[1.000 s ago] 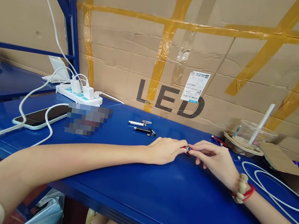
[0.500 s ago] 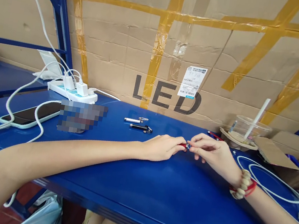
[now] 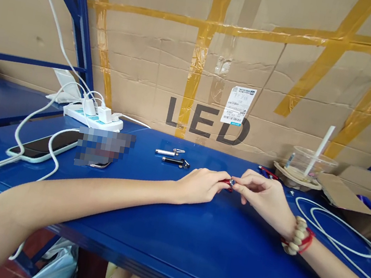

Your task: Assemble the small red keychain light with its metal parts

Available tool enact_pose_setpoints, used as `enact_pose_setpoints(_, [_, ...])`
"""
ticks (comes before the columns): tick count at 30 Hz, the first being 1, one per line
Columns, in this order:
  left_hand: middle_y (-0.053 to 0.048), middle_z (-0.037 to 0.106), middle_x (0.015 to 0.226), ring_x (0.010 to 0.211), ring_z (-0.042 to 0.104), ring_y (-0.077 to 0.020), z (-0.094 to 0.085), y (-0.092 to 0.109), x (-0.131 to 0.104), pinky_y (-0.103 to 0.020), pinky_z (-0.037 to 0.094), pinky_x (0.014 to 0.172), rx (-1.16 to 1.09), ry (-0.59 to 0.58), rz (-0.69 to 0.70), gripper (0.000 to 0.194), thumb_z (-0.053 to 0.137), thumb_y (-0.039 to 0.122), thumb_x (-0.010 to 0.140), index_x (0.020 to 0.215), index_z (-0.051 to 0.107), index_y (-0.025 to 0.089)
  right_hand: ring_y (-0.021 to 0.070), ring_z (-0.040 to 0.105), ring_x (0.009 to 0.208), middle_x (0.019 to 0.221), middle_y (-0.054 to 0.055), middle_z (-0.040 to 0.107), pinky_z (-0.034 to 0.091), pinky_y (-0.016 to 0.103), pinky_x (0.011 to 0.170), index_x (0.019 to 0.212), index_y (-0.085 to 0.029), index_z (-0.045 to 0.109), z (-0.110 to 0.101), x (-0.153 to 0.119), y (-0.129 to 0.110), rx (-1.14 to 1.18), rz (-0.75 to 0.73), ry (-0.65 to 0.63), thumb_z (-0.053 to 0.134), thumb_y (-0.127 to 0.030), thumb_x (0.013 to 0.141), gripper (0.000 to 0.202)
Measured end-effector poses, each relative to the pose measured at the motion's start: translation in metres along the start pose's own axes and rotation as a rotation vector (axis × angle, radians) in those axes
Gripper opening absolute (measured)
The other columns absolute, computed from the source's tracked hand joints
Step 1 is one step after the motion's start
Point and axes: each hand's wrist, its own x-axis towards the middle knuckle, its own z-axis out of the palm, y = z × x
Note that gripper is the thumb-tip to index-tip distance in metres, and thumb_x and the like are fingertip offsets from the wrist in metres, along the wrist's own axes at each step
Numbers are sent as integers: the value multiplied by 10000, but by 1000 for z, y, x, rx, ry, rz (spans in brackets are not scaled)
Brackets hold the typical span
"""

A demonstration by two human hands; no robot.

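Note:
A small red metal tube, which looks like a keychain flashlight (image 3: pixel 226 181), is pinched in my left hand (image 3: pixel 201 185). Its silver end points right. My right hand (image 3: pixel 262 192), with a beaded bracelet at the wrist, pinches at that end with thumb and forefinger, so the fingertips hide part of it. Behind my left hand lie two similar tubes side by side, a silver keychain flashlight (image 3: pixel 165 153) and a black keychain flashlight (image 3: pixel 172 161), both with small metal clasps at their right ends.
On the left of the blue table (image 3: pixel 167 250) are a phone (image 3: pixel 45 146) and a white power strip (image 3: pixel 94 119) with cables. A lidded cup with a straw (image 3: pixel 318 154), red items (image 3: pixel 268 173) and a coiled white cable (image 3: pixel 336 235) are at right. A large cardboard box (image 3: pixel 168 70) stands behind.
My right hand has shifted slightly left, closer against the end of the red flashlight. My left hand keeps its grip. The whole view has tilted a little.

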Motion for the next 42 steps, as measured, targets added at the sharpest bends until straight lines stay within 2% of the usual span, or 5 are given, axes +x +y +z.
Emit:
enact_pose_setpoints(8, [21,591,753,698,570,-112,0,-1,0,-196,409,634,-97,-11,-8,209,273,271,899,951,460,195,51,458,404,710,14,505,383,213,389,744,-168,647,0,-1,0,42,9,16,587,-465,703,305])
enact_pose_setpoints(13, [23,580,731,645,553,-108,0,-2,2,-193,384,573,-108,-32,-12,200,264,286,898,898,442,195,41,452,381,717,5,495,344,190,327,791,-160,633,-1,1,8,152,69,-34,610,-427,695,285])
enact_pose_setpoints(29, [48,537,691,609,508,-93,-1,-3,5,-192,351,565,-128,-78,-37,200,225,297,902,844,398,216,28,447,364,675,3,551,329,174,336,801,-133,645,-5,6,11,259,101,-37,657,-359,651,272])
enact_pose_setpoints(35, [37,549,702,609,516,-99,-3,0,4,-196,363,572,-113,-79,-24,202,248,296,897,816,408,204,35,468,376,692,8,550,349,177,331,723,-144,672,-8,8,7,290,50,-61,672,-336,637,211])
enact_pose_setpoints(42, [21,599,756,683,568,-122,-1,0,2,-208,393,608,-107,-66,-37,165,303,268,881,886,455,205,31,470,374,713,7,545,354,182,341,627,-146,659,-5,5,10,266,49,-87,686,-330,628,186])
